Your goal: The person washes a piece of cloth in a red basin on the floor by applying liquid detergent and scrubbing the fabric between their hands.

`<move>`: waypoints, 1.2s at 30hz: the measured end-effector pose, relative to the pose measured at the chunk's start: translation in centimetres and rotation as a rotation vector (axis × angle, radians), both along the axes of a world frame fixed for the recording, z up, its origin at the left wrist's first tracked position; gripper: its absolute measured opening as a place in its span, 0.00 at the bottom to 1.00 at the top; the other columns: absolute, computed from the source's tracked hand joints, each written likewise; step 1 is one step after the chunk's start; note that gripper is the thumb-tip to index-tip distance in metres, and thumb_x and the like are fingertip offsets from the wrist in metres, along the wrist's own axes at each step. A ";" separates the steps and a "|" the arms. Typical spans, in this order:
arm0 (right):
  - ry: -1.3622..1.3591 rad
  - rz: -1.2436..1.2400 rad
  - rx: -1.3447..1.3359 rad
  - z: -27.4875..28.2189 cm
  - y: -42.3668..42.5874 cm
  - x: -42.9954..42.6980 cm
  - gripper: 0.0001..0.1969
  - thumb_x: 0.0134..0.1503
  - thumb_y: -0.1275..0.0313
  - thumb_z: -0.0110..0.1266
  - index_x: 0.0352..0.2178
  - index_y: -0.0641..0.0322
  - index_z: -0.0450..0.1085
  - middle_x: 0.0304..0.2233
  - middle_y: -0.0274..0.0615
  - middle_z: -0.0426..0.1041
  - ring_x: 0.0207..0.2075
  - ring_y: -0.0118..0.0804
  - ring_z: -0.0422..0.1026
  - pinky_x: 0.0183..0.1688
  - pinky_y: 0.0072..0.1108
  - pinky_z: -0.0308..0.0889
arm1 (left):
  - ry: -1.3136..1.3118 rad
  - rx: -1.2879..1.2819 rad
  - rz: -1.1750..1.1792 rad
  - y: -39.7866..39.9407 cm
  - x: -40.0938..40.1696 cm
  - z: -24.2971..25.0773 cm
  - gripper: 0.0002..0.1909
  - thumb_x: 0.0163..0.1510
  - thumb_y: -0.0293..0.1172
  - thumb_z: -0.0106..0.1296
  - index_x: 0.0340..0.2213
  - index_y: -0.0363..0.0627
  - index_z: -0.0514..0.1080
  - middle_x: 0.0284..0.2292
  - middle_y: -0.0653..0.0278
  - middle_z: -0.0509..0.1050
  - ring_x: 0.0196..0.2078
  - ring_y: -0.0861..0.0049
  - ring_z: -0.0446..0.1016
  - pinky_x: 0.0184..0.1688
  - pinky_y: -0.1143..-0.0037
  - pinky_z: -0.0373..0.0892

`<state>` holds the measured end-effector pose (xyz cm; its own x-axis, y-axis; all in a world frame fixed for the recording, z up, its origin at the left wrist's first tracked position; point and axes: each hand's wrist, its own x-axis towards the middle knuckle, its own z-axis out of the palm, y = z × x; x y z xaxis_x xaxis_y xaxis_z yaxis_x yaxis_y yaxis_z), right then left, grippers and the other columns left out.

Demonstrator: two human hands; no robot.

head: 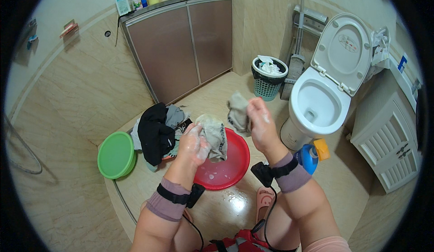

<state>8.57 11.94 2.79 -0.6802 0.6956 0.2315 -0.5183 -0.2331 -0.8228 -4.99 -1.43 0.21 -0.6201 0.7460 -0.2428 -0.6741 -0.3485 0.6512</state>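
My left hand [194,144], wet with suds, grips a pale grey cloth piece [216,140] with a dark patterned band, perhaps a sock. It hangs over the left part of a red plastic basin [237,164]. Higher and to the right, my right hand [262,121] holds a similar greyish cloth piece [238,113] with dark marks, clear of the other one and above the basin's far rim. Foam shows on this hand too. Shallow water with a few suds lies in the basin, which stands on the tiled floor. The fingertips of both hands are partly hidden.
Left of the basin lies a clothes pile [156,133] beside a green plastic basin [117,155]. A blue bottle [308,159] with an orange cap stands at right, near the toilet [317,103]. Farther back are a lined waste basket [269,82] and a cabinet [162,45].
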 end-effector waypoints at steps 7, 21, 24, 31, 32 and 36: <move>-0.261 -0.077 1.442 0.3 -4.9 0.1 0.07 0.45 0.73 0.53 0.29 0.60 0.67 0.48 0.45 0.67 0.41 0.54 0.64 0.48 0.35 0.58 | 0.021 0.136 -0.054 -0.5 0.7 2.3 0.14 0.61 0.33 0.32 0.43 0.40 0.64 0.39 0.56 0.71 0.39 0.67 0.72 0.43 0.68 0.70; -0.485 -0.233 0.882 -0.4 -3.8 -0.3 0.09 0.45 0.70 0.56 0.27 0.63 0.68 0.31 0.48 0.71 0.32 0.50 0.68 0.37 0.31 0.64 | 0.035 0.087 0.041 -0.6 0.8 2.1 0.08 0.58 0.28 0.37 0.38 0.42 0.63 0.36 0.57 0.70 0.41 0.65 0.71 0.44 0.64 0.68; -0.332 -0.405 0.798 -2.4 -3.1 -1.5 0.11 0.47 0.67 0.57 0.27 0.64 0.67 0.25 0.43 0.70 0.30 0.38 0.68 0.35 0.27 0.63 | -0.007 0.092 0.013 -0.4 1.3 2.4 0.10 0.57 0.26 0.34 0.41 0.42 0.62 0.38 0.56 0.70 0.42 0.63 0.71 0.46 0.63 0.68; -0.445 0.003 0.438 -4.8 -1.9 -2.3 0.11 0.49 0.70 0.56 0.30 0.65 0.63 0.22 0.38 0.67 0.25 0.27 0.64 0.30 0.21 0.62 | -0.044 0.171 -0.005 -0.6 1.0 2.3 0.14 0.50 0.21 0.36 0.40 0.41 0.63 0.36 0.60 0.70 0.39 0.69 0.71 0.44 0.70 0.68; -0.371 -0.105 0.483 -4.9 -2.1 -2.5 0.09 0.50 0.72 0.54 0.30 0.65 0.63 0.22 0.41 0.68 0.24 0.30 0.65 0.30 0.23 0.62 | 0.070 0.154 0.002 -0.5 0.0 1.0 0.14 0.48 0.20 0.36 0.38 0.41 0.64 0.34 0.61 0.70 0.37 0.71 0.71 0.42 0.72 0.67; -0.411 -0.291 0.629 -3.7 -2.6 -2.0 0.06 0.51 0.74 0.50 0.31 0.64 0.63 0.23 0.49 0.69 0.26 0.43 0.70 0.31 0.27 0.64 | 0.266 0.005 -0.026 -0.4 0.5 1.2 0.08 0.51 0.24 0.40 0.34 0.41 0.66 0.29 0.65 0.70 0.33 0.78 0.70 0.36 0.78 0.66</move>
